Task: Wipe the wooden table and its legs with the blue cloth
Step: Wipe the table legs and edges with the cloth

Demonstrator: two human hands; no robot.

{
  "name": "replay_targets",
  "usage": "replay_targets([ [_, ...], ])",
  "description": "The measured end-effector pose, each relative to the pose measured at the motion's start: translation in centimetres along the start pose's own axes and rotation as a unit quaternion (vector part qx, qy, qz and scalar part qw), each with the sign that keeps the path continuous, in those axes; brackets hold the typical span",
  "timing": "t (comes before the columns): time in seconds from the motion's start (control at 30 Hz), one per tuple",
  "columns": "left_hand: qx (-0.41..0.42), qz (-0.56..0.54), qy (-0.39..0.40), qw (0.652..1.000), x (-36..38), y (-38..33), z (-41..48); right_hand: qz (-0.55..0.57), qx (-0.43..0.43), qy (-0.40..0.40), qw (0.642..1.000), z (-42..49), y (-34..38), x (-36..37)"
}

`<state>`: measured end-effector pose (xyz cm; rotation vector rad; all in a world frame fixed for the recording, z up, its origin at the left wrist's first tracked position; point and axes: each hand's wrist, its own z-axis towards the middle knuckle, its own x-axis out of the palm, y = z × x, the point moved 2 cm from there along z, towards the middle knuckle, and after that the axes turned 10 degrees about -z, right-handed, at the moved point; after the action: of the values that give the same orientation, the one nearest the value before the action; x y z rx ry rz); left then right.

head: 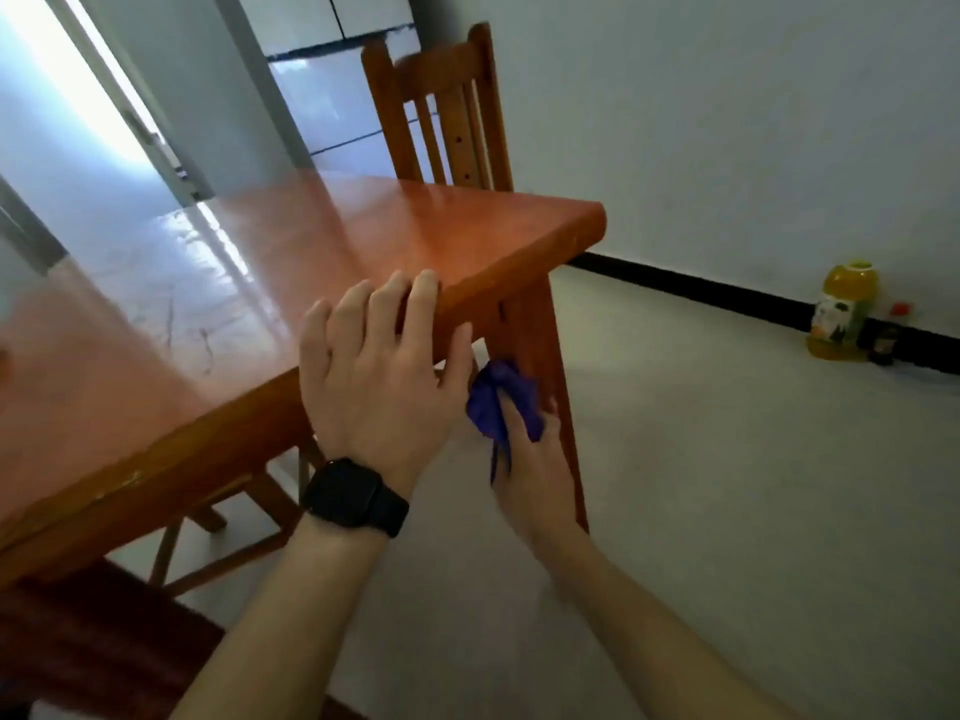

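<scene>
Left hand [374,366], black watch [353,498] at wrist, centre frame, fingers spread flat on the wooden table [249,283] edge; right hand [530,459], just right and lower, curled round the bunched blue cloth [496,402], held against the table leg [545,345] under the corner; yellow bottle [844,314], far right.

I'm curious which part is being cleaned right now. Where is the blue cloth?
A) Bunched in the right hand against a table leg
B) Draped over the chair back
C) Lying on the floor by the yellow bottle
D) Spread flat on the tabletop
A: the blue cloth is bunched in the right hand and held against the table leg just below the corner, while the left hand rests on the edge of the table.
</scene>
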<state>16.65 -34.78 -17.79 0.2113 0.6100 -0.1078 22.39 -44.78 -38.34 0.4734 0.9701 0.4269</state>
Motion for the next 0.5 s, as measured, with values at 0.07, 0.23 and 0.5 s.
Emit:
replay_targets([
  [0.07,-0.018,0.008,-0.016,1.000,0.6,-0.2,-0.1,-0.054,-0.004,0.134,0.989,-2.8,-4.1,2.5],
  [0.23,-0.047,0.034,-0.063,0.996,1.4,-0.1,-0.6,0.159,-0.003,0.055,0.986,-2.1,-3.3,0.6],
  [0.5,-0.076,0.030,-0.064,0.995,1.3,-1.0,-0.9,0.203,-0.003,-0.128,0.971,4.8,2.8,-7.2],
])
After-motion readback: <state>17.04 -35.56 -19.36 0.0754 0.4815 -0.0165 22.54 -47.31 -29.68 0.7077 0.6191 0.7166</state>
